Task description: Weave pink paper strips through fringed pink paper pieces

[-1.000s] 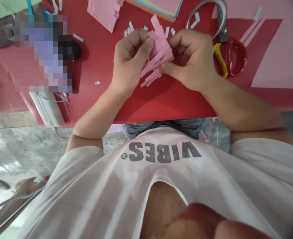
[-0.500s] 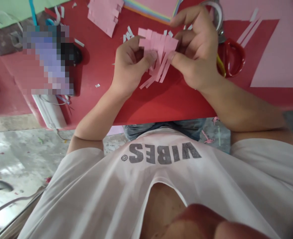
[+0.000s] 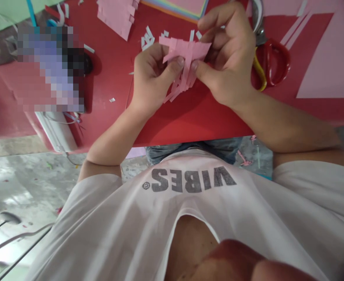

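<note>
Between my two hands is a small piece of woven pink paper strips (image 3: 186,52), its loose strip ends hanging toward me. My left hand (image 3: 157,74) pinches its left side, thumb on top and fingers underneath. On the right side, my right hand (image 3: 229,58) presses its thumb onto the strips, with the other fingers curled behind and partly hidden. The paper is held up over the red table (image 3: 172,125). Beyond it lie small white paper scraps (image 3: 148,38).
Scissors with red and yellow handles (image 3: 279,62) lie right of my right hand. Another woven pink piece (image 3: 117,17) and rainbow-edged paper (image 3: 174,8) are at the back. Pink sheets (image 3: 332,62) lie at right. A white power strip (image 3: 56,130) sits at the left edge, near a blurred-out object (image 3: 53,70).
The hanging strips, fanned out before, are now gathered closer together, and one strip lies lengthwise over the weave. My right thumb has shifted left. The view has moved slightly.
</note>
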The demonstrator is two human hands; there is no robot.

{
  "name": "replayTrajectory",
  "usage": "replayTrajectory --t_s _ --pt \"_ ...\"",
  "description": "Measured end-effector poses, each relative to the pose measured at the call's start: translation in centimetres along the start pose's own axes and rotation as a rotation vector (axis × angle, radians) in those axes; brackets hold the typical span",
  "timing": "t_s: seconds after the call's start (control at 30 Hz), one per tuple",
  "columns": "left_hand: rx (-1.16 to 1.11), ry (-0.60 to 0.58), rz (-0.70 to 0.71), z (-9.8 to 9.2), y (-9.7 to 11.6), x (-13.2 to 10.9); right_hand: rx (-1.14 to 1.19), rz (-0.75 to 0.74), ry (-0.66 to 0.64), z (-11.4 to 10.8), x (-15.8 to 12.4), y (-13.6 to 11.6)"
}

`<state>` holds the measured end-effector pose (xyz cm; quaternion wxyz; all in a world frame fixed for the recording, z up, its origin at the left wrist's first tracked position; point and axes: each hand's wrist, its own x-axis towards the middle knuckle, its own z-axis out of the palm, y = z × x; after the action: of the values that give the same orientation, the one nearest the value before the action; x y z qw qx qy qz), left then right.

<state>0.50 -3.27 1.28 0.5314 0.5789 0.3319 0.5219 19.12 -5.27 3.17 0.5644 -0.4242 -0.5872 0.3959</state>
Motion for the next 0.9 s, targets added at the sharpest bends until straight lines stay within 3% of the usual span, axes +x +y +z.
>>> replayTrajectory --t_s 0.17,0.43,0.73,0.9 --pt "0.022 0.043 -0.020 0.5 0.8 -0.3 0.001 0.000 0.021 0.2 -0.2 0.4" --pt "0.034 0.080 0.050 0.5 -0.6 0.0 0.045 0.043 0.005 0.3 -0.4 0.1" --pt "0.100 -0.027 0.096 0.1 -1.2 0.1 -0.034 0.085 0.010 0.3 -0.2 -0.1" --pt "0.143 0.015 0.119 0.1 -0.4 0.1 -0.108 0.125 0.011 0.1 -0.4 -0.6"
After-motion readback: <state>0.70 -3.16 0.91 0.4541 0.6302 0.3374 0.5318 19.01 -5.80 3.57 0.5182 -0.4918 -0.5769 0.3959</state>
